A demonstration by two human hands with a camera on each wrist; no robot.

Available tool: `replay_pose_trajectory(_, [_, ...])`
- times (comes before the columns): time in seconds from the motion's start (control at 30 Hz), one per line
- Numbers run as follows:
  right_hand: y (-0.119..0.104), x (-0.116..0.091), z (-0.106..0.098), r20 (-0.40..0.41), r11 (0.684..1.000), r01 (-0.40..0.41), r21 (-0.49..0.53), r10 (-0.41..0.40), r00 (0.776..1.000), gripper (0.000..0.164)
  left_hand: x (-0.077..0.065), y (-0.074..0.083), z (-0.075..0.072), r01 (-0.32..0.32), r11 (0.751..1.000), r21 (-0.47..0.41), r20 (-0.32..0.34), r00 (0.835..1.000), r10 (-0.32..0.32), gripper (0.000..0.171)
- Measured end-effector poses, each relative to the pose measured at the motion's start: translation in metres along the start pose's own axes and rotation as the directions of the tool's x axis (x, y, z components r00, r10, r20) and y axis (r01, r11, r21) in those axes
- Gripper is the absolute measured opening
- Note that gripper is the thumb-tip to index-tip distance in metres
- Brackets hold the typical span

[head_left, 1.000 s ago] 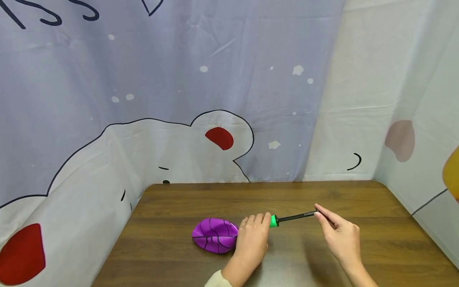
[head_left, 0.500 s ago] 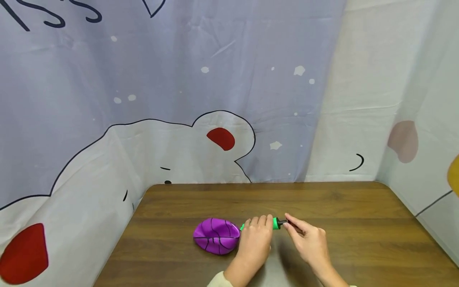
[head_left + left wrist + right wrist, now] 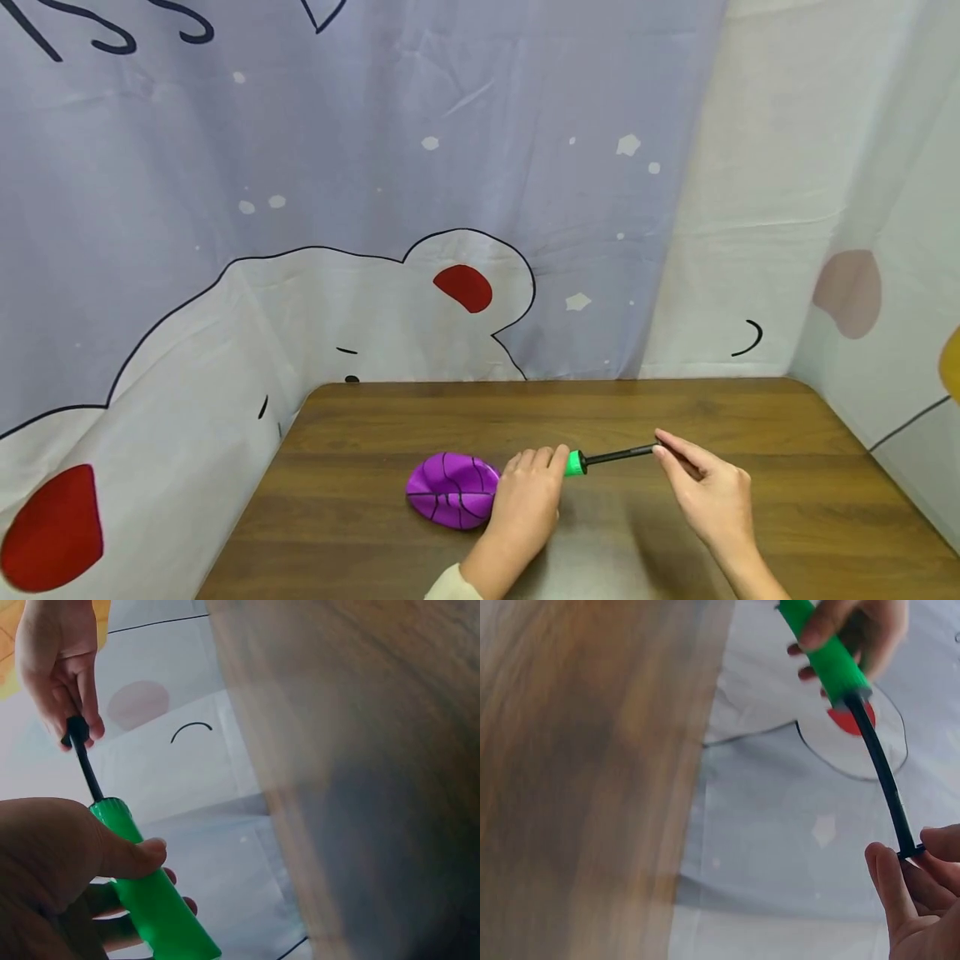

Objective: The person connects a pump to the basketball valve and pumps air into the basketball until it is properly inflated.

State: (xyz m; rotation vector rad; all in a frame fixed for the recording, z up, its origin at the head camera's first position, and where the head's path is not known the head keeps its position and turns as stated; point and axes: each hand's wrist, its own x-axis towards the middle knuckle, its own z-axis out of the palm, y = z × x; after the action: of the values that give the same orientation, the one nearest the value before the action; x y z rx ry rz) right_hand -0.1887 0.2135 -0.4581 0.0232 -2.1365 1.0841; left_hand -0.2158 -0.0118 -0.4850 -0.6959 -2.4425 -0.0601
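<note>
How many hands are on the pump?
2. The left hand grips the green barrel, just right of the purple ball; the right hand pinches the outer end of the black rod. No other hand shows in any view.

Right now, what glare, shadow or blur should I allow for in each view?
Head: mostly crisp, pale sheen on the table low in the picture, soft shadow beside the right hand; left wrist: table grain blurred, dark shadow at lower right, left hand dim; right wrist: grain smeared too, green pump slightly soft.
</note>
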Motion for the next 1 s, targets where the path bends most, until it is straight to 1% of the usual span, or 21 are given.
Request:
replay_pose_trajectory(0.13, [0.004, 0.003, -0.007, -0.020, 0.999, -0.015, -0.031, 0.014, 1.000, 0.022, -0.002, 0.000, 0.001, 0.010, 1.000, -0.002, -0.001, 1.000, -0.010, 0.067])
replay_pose_trajectory(0.27, [0.005, 0.000, -0.004, -0.042, 0.999, 0.024, -0.038, -0.026, 0.999, 0.024, -0.003, 0.000, 0.002, 0.018, 1.000, -0.006, 0.000, 1.000, -0.018, 0.066])
replay_pose_trajectory(0.33, [0.004, -0.002, 0.002, -0.055, 0.998, 0.059, -0.027, -0.060, 0.997, 0.025, -0.003, 0.000, 0.002, 0.018, 1.000, -0.002, -0.004, 1.000, -0.018, 0.065])
replay_pose_trajectory(0.4, [0.001, -0.006, 0.011, -0.065, 0.994, 0.113, -0.011, -0.113, 0.991, 0.025, -0.003, 0.000, 0.003, 0.016, 1.000, 0.006, -0.017, 1.000, -0.016, 0.062])
replay_pose_trajectory(0.53, [-0.005, -0.016, 0.030, -0.056, 0.981, 0.194, 0.021, -0.193, 0.980, 0.028, -0.004, 0.001, 0.004, 0.013, 1.000, 0.024, -0.039, 0.999, -0.012, 0.059])
replay_pose_trajectory(0.6, [-0.008, -0.022, 0.039, -0.041, 0.976, 0.217, 0.024, -0.216, 0.975, 0.030, -0.004, 0.001, 0.004, 0.013, 1.000, 0.027, -0.030, 0.999, -0.012, 0.059])
replay_pose_trajectory(0.67, [-0.009, -0.027, 0.047, -0.006, 0.971, 0.238, 0.035, -0.238, 0.971, 0.032, -0.003, 0.000, 0.003, 0.016, 1.000, 0.025, -0.002, 1.000, -0.016, 0.060])
replay_pose_trajectory(0.73, [-0.011, -0.031, 0.052, 0.028, 0.968, 0.245, 0.056, -0.246, 0.969, 0.033, -0.003, 0.000, 0.002, 0.013, 1.000, 0.020, 0.031, 0.999, -0.014, 0.062])
replay_pose_trajectory(0.8, [-0.011, -0.033, 0.053, 0.054, 0.966, 0.248, 0.076, -0.252, 0.966, 0.034, -0.003, -0.001, 0.001, 0.009, 1.000, 0.013, 0.049, 0.999, -0.010, 0.061])
replay_pose_trajectory(0.9, [-0.010, -0.030, 0.048, 0.062, 0.968, 0.237, 0.087, -0.243, 0.968, 0.034, -0.003, -0.002, 0.000, -0.002, 1.000, -0.001, 0.039, 0.999, 0.002, 0.059])
replay_pose_trajectory(1.0, [-0.007, -0.021, 0.037, 0.047, 0.979, 0.199, 0.053, -0.202, 0.978, 0.032, -0.001, -0.004, -0.001, -0.003, 1.000, -0.011, 0.011, 1.000, 0.003, 0.060])
